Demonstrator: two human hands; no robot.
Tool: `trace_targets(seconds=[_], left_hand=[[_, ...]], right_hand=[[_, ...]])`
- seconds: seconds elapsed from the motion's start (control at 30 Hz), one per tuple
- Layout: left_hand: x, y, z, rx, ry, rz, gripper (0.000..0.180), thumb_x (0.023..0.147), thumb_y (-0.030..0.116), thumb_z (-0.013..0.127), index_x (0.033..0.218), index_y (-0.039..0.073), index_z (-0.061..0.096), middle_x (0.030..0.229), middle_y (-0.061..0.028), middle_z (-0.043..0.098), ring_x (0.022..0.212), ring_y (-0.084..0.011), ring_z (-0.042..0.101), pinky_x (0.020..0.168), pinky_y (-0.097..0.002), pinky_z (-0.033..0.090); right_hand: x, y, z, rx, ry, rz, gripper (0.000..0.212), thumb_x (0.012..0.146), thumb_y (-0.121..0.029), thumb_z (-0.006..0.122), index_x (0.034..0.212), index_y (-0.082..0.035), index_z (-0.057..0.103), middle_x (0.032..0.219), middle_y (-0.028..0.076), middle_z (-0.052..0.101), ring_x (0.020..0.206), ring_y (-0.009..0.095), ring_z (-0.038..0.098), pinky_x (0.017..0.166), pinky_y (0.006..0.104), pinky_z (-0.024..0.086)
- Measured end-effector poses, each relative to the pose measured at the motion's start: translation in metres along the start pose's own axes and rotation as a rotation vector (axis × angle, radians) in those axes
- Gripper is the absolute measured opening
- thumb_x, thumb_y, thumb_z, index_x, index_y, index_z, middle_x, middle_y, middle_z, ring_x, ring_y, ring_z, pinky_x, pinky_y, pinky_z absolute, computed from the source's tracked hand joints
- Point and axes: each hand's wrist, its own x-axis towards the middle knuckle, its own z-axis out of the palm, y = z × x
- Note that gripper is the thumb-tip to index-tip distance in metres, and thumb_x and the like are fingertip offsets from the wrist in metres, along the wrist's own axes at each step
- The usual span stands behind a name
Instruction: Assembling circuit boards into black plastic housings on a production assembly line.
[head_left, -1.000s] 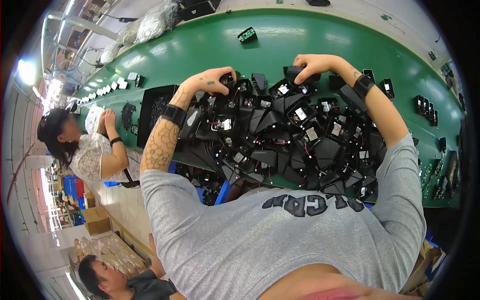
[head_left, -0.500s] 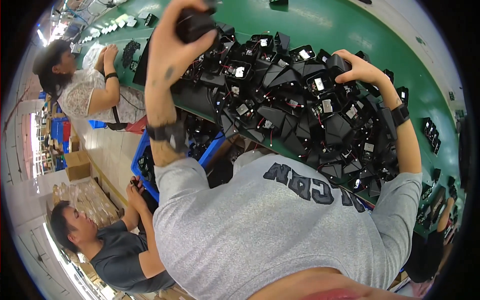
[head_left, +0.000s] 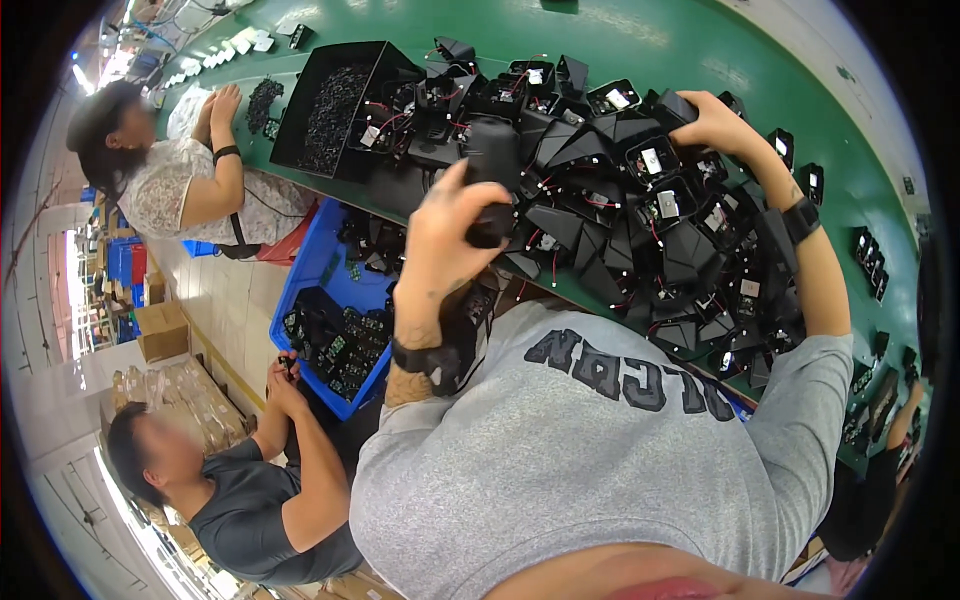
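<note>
Over the near-left edge of a heap of black plastic housings, my left hand grips a dark, blurred black plastic part between thumb and fingers. My right hand is closed around a black housing at the far right of the heap. Many of the heaped pieces are open shells with red wires and small pale parts inside. Others turn their smooth angled backs upward.
A black box holding small dark pieces stands left of the heap on the green table. Below the table's edge is a blue crate with circuit boards. Two people work at my left; another person's arm shows at far right.
My left hand has come down and to the right with the black part, from the far left to the heap's near edge. My right hand still grips a housing and has barely shifted.
</note>
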Motion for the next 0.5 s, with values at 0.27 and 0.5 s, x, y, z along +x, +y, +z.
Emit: trace_targets(seconds=[0.27, 0.5], left_hand=[[0.031, 0.009, 0.044, 0.119, 0.067, 0.207, 0.067, 0.056, 0.021, 0.081, 0.119, 0.015, 0.059, 0.139, -0.0105, 0.043, 0.121, -0.0344, 0.041, 0.099, -0.0458, 0.038], [0.023, 0.003, 0.067, 0.275, 0.291, 0.176, 0.072, 0.081, 0.068, 0.045, 0.134, 0.019, 0.05, 0.148, -0.0139, 0.032, 0.132, -0.0345, 0.027, 0.102, -0.0483, 0.022]], right_hand=[[-0.015, -0.013, -0.019, 0.026, 0.252, -0.12, 0.042, 0.071, -0.019, 0.072, 0.105, 0.001, 0.057, 0.076, 0.002, 0.056, 0.063, 0.008, 0.054, 0.053, 0.0231, 0.045], [-0.016, -0.083, 0.035, -0.2, 0.202, -0.541, 0.051, 0.068, -0.019, 0.074, 0.113, -0.003, 0.057, 0.098, 0.009, 0.063, 0.088, 0.018, 0.059, 0.084, 0.0291, 0.046]])
